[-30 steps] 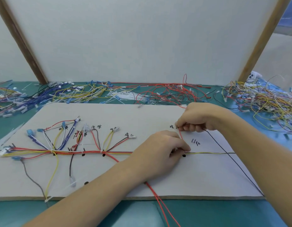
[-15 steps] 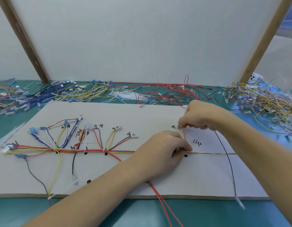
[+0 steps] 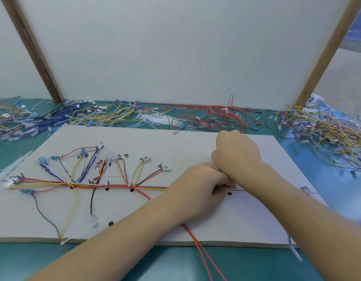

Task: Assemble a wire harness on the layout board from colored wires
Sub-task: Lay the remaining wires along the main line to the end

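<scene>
The left hand [image 3: 198, 184] was clamped on the wire bundle [image 3: 114, 186], the right hand [image 3: 237, 152] curled just above; a branch was judged being routed, needing seating next

A pale board [image 3: 175, 142] lies on the green worktop [image 3: 54, 260], carrying a harness [image 3: 84, 184] of red, yellow, blue and black wires that runs left to right, with branches fanning toward handwritten labels. The left hand [image 3: 198, 185] presses curled fingers onto the harness trunk near a black dot, and the right hand [image 3: 236, 153] sits just behind it, touching it, fingers curled down at the same spot; what its grip holds is hidden. Two red wires [image 3: 204, 256] trail off the board's near edge, and loose wire piles [image 3: 321, 126] lie along the back and right.
</scene>
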